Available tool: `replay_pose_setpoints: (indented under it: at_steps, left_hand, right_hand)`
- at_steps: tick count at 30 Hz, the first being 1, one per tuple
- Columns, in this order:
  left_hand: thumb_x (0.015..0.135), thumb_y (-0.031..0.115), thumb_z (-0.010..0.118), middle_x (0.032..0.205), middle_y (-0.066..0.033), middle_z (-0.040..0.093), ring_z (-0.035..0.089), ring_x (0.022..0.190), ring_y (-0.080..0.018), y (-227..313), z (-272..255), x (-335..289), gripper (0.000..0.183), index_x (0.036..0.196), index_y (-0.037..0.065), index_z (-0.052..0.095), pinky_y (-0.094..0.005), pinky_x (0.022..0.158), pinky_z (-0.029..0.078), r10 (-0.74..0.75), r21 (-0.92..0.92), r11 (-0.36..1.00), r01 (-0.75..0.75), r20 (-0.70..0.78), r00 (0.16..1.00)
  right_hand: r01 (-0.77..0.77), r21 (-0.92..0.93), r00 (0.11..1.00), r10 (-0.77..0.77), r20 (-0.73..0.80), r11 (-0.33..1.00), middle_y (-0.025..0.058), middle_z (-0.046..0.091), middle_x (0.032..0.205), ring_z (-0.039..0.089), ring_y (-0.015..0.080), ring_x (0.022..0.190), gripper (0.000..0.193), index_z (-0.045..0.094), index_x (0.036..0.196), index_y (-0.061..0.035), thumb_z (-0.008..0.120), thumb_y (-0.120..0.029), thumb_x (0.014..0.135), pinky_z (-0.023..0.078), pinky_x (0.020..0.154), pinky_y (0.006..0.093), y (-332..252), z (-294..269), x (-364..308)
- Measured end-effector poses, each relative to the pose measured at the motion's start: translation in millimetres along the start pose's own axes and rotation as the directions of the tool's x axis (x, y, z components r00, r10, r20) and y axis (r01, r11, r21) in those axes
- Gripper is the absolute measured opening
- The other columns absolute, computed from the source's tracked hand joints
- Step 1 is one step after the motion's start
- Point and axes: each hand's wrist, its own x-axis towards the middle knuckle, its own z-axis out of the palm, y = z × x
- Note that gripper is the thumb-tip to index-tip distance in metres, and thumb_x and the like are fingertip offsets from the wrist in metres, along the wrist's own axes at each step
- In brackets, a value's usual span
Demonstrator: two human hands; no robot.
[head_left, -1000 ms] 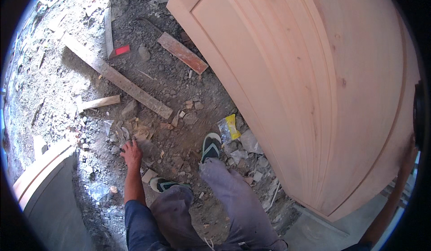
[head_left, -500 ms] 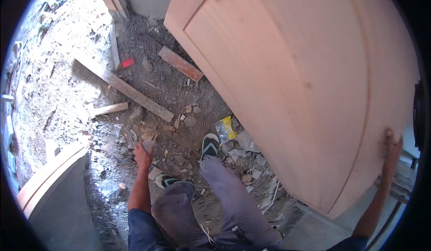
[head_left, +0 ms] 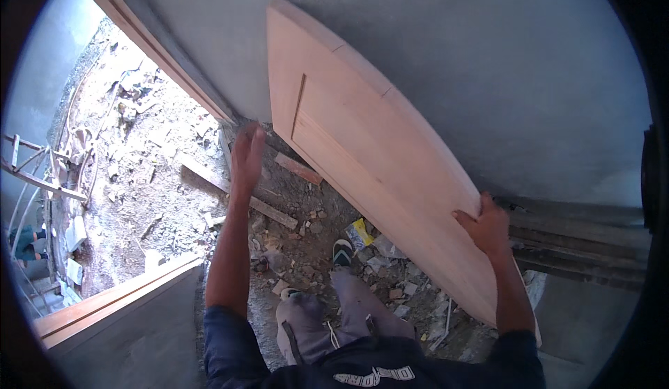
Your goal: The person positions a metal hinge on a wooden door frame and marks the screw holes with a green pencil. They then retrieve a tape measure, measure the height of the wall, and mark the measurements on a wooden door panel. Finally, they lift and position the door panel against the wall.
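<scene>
A pale wooden door (head_left: 390, 166) with a recessed panel stands on edge across the middle, tilted, its thick side edge facing up. My right hand (head_left: 488, 225) grips that upper edge at the near end, thumb on the panel face and fingers over the far side. My left hand (head_left: 247, 152) is raised near the door's far left end, fingers stretched out and holding nothing. A small gap shows between it and the door. The door's lower edge is over the rubble floor near my feet; its exact contact is hidden.
Left, wooden frames (head_left: 150, 55) border an opening onto bright rubble. Wood strips (head_left: 275, 211), a reddish piece (head_left: 298, 168) and a yellow wrapper (head_left: 359, 234) lie on the ground. A grey wall (head_left: 529, 61) rises behind the door; stacked planks (head_left: 578, 239) lie right. A metal frame (head_left: 45, 173) stands far left.
The door has swung from face-on to nearly edge-on, showing its top edge and the wall behind. My left hand rose from low near the ground; my right hand now wraps the edge.
</scene>
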Motion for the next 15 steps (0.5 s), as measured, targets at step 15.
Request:
replay_pose_setpoints:
  at_steps: [15]
  left_hand:
    - [0.090,0.059,0.055,0.122,-0.0148,0.059,0.052,0.115,-0.0279,110.7,18.7,175.5,0.070,0.127,-0.001,0.056,-0.0382,0.100,0.037,0.159,-0.084,0.984,-0.156,0.025,0.987]
  right_hand:
    - [0.012,0.001,0.999,-0.012,-0.049,1.000,0.0139,0.067,0.080,0.068,0.0349,0.074,0.058,0.055,0.102,-0.0052,0.068,-0.056,0.077,0.053,0.064,0.0486,14.1,17.7,0.3]
